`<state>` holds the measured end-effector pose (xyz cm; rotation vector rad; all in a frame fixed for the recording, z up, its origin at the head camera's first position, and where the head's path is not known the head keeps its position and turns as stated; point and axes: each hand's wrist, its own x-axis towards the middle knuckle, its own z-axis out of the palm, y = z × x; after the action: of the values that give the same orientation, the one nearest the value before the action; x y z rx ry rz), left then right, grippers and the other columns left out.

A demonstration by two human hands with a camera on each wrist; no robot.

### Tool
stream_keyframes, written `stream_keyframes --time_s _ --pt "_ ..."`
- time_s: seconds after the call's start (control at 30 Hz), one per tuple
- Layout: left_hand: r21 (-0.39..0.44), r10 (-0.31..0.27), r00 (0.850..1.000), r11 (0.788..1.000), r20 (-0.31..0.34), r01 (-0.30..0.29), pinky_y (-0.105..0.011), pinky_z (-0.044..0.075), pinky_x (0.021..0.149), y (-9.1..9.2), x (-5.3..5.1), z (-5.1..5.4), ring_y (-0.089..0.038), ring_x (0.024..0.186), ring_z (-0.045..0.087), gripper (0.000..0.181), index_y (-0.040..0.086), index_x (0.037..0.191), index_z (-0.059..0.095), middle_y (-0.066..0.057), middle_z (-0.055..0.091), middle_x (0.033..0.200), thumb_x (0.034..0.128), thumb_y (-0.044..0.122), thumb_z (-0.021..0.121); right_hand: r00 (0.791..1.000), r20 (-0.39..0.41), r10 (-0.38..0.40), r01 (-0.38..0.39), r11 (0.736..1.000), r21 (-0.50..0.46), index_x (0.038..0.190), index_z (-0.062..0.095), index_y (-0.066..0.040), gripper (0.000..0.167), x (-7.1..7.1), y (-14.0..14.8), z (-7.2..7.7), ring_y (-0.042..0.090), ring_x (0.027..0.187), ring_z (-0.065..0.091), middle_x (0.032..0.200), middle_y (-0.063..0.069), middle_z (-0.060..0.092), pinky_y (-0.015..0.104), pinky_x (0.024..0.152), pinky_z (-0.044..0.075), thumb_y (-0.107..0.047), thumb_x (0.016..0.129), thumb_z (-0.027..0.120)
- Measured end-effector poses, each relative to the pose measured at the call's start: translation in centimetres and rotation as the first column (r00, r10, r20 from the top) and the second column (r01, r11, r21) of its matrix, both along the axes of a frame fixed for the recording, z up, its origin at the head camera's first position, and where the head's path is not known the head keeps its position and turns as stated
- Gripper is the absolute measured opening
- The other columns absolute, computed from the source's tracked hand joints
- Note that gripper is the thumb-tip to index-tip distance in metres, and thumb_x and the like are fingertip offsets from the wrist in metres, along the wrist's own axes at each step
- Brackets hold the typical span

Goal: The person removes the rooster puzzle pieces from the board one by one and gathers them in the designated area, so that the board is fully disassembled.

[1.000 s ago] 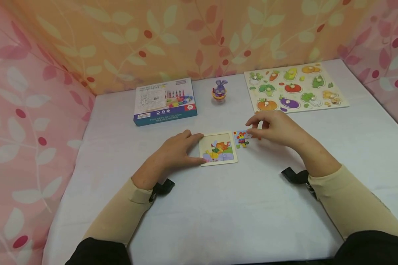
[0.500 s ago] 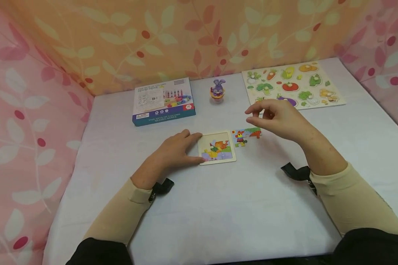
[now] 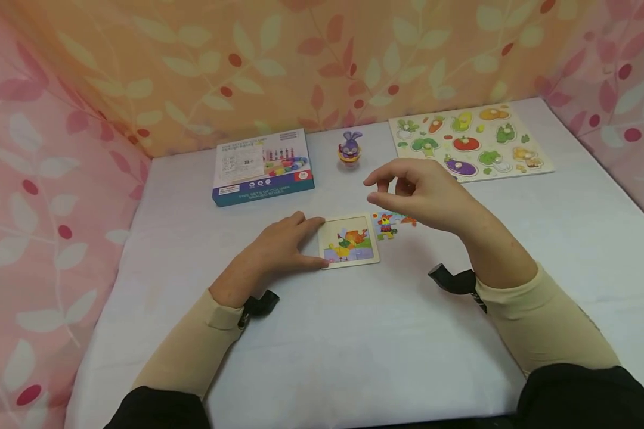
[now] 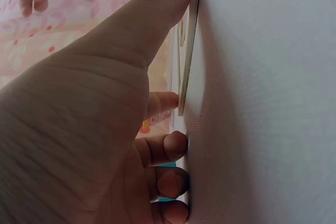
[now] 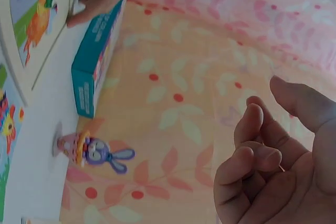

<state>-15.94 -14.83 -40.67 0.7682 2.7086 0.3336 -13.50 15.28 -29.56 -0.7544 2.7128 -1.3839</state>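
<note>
A small wooden puzzle tray (image 3: 349, 266) with a few pieces set in it lies flat on the white table. My left hand (image 3: 273, 247) rests at its left side, thumb and index fingertip touching the frame's edge; the left wrist view shows the thumb on the rim (image 4: 190, 51). Right of the tray lies a group of joined puzzle pieces (image 3: 386, 226), partly hidden under my right hand (image 3: 426, 193). That hand hovers above the table with bent fingers, thumb apart from the index finger, and nothing between them, as the right wrist view (image 5: 278, 156) also shows.
A flat teal-edged box (image 3: 263, 164) lies at the back left. A purple rabbit figure (image 3: 350, 149) stands at the back middle. A board with vegetable pieces (image 3: 531, 137) is at the back right. Patterned cloth walls (image 3: 279, 65) surround the table.
My right hand has let go of the puzzle pieces at the right, lifted, and then moved left over them. My left hand has stayed on the tray's edge.
</note>
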Motion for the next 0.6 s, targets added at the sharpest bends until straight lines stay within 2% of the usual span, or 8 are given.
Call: stream_keyframes --time_s 0.17,0.37,0.47,0.6 --pt "0.0 0.0 1.0 1.0 -0.005 0.0 -0.039 0.047 0.085 -0.1 0.0 0.1 -0.02 0.099 0.051 0.099 0.031 0.157 0.041 0.001 0.051 0.118 0.0762 0.079 0.071 0.997 0.057 0.042 -0.043 0.999 0.026 0.114 0.076 -0.016 0.021 0.1 -1.6 -0.6 0.023 0.068 0.05 0.093 0.0 0.063 0.029 0.056 0.039 -0.021 0.094 0.078" --pt "0.002 -0.003 1.0 1.0 -0.011 0.004 -0.038 0.048 0.082 -0.1 -0.1 -0.1 -0.02 0.097 0.051 0.099 0.03 0.157 0.041 0.001 0.052 0.116 0.0761 0.079 0.07 0.985 0.144 0.097 -0.111 0.99 0.088 0.118 0.075 -0.016 0.026 0.0 -3.2 -2.0 0.022 0.073 0.051 0.096 -0.002 0.064 0.032 0.06 0.04 -0.023 0.093 0.079" --pt "0.007 -0.002 1.0 1.0 -0.008 0.002 -0.039 0.049 0.082 -0.1 -0.1 -0.1 -0.02 0.097 0.051 0.099 0.031 0.157 0.041 0.001 0.052 0.117 0.0762 0.079 0.071 0.972 0.209 0.107 -0.133 0.984 0.117 0.119 0.075 -0.015 0.029 -0.1 -3.8 -2.7 0.024 0.075 0.052 0.095 -0.002 0.064 0.033 0.062 0.041 -0.025 0.092 0.079" --pt "0.016 -0.006 1.0 1.0 -0.004 0.006 -0.038 0.049 0.082 -0.1 -0.1 0.0 -0.02 0.097 0.051 0.098 0.031 0.157 0.041 0.001 0.052 0.116 0.0769 0.077 0.072 0.942 0.315 0.119 -0.166 0.978 0.127 0.122 0.074 -0.012 0.033 -0.6 -4.4 -4.0 0.025 0.075 0.055 0.091 -0.001 0.065 0.035 0.064 0.042 -0.022 0.091 0.078"
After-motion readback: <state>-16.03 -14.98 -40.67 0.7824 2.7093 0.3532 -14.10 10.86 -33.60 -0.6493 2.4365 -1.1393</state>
